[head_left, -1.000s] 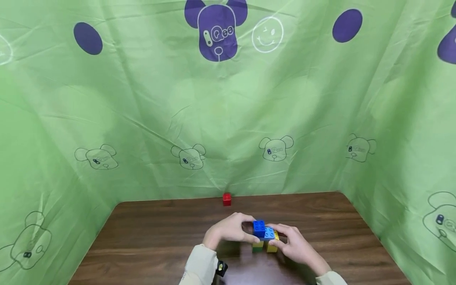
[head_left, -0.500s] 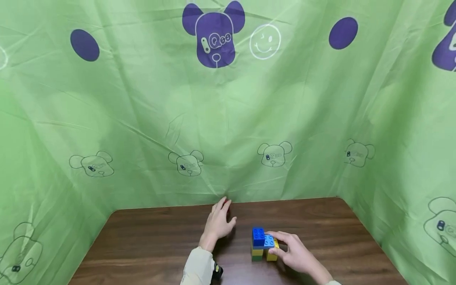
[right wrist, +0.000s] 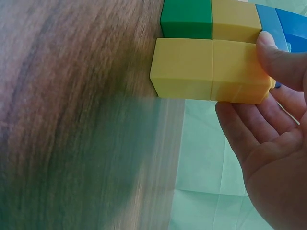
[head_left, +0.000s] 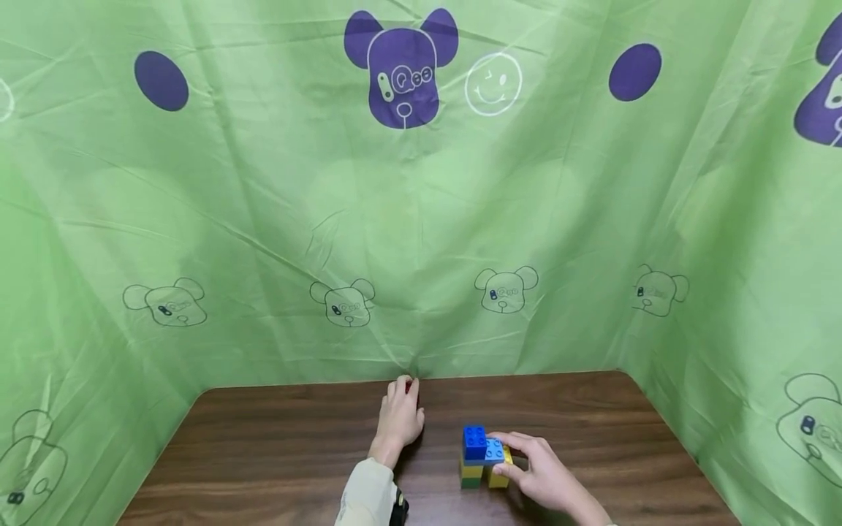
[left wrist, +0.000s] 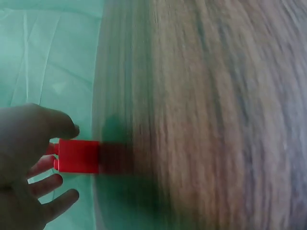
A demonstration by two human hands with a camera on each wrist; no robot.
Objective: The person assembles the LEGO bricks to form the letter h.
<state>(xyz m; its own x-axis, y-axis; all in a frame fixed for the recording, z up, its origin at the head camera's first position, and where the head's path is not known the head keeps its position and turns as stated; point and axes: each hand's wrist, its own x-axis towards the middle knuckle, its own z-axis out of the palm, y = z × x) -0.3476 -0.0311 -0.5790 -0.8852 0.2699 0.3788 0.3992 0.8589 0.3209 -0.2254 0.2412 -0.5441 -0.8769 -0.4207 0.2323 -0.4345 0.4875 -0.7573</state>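
At the table's back edge, my left hand (head_left: pixel 399 420) reaches around a red toy building brick (left wrist: pixel 79 156). In the left wrist view its thumb lies just past one side of the brick, with the other fingers spread near the studded end. My right hand (head_left: pixel 549 473) grips a small brick structure, thumb on the near side and fingers on the far side. That structure has a green brick (right wrist: pixel 187 20) under a yellow brick (right wrist: pixel 235 20), beside two stacked yellow bricks (right wrist: pixel 184 67). A light blue brick (head_left: pixel 494 450) spans the top, and a dark blue brick (head_left: pixel 474 442) sits on its left part.
The dark wood table (head_left: pixel 276 453) carries the bricks. A green printed cloth (head_left: pixel 421 219) hangs along its back and both sides, right behind the red brick. A black strap device (head_left: pixel 398 507) sits at the left wrist.
My left hand has left the brick structure, where the dark blue brick stays on top, and has moved back and left to the red brick. My right hand keeps its grip on the structure.
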